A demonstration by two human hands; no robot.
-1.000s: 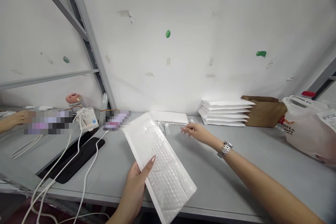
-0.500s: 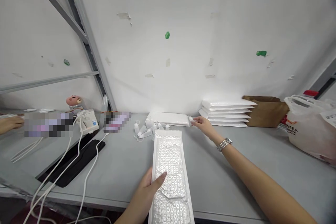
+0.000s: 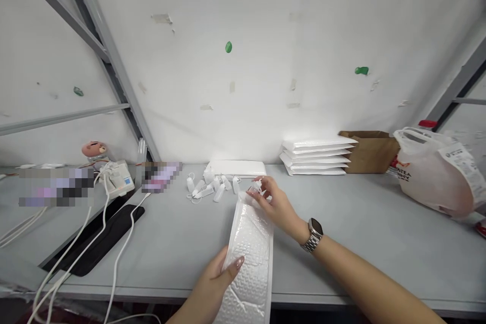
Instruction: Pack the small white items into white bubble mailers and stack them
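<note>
Now, left hand (image 3: 213,282): grips a white bubble mailer (image 3: 249,250), lower centre.
Right hand (image 3: 276,206): pinches a small bottle (image 3: 255,187) at the mailer's top edge, seemingly not inside yet.
Loose bottles (image 3: 219,193): left of frame centre, outside any mailer.
Stacked mailers (image 3: 318,157): centre right, contents hidden.

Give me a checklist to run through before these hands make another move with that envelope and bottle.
1. Left hand gripping the envelope: ok.
2. Right hand holding a bottle: ok.
3. Bottle at the envelope's top end: ok.
4. Envelope open at that end: cannot tell; the right hand partly covers it.
5. Loose bottles neatly lined up: not ok; they are jumbled on the table.
6. Cables away from both hands: ok; they run off to the left.
</note>
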